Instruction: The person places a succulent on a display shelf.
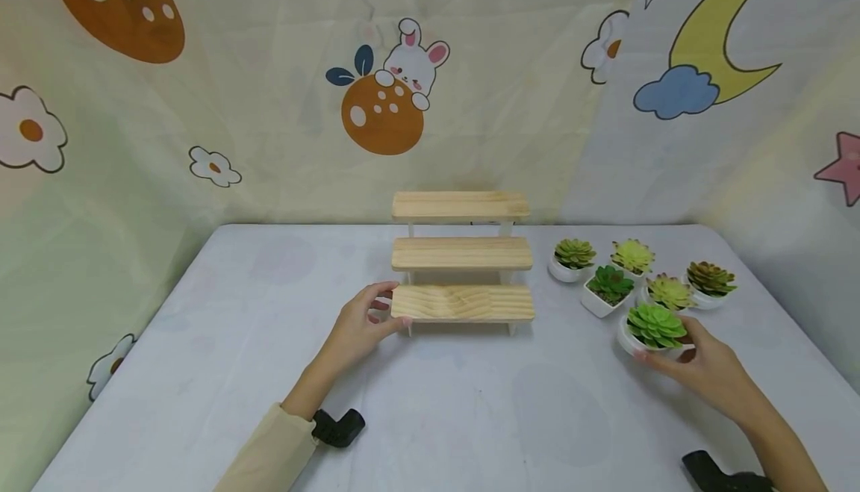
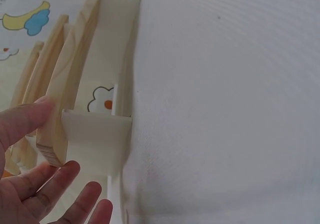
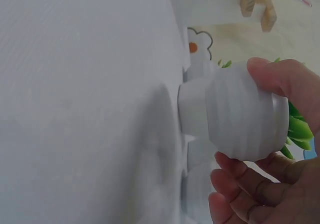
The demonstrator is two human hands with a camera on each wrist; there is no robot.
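Note:
A three-tier wooden display stand (image 1: 462, 254) with pale legs stands at the back middle of the table. My left hand (image 1: 363, 320) holds the left end of its lowest plank (image 2: 67, 79); in the left wrist view the thumb lies on one face and a fingertip touches the end's edge. My right hand (image 1: 715, 365) grips a bright green succulent (image 1: 655, 325) in a round white ribbed pot (image 3: 245, 114), thumb on one side and fingers on the other. In the right wrist view this pot hangs slightly off the tabletop.
Behind the held pot stand several other potted succulents, among them a dark green one in a square pot (image 1: 608, 287) and a reddish-brown one (image 1: 711, 280). A white cloth (image 1: 470, 417) covers the table. A printed curtain (image 1: 282, 89) hangs at the back.

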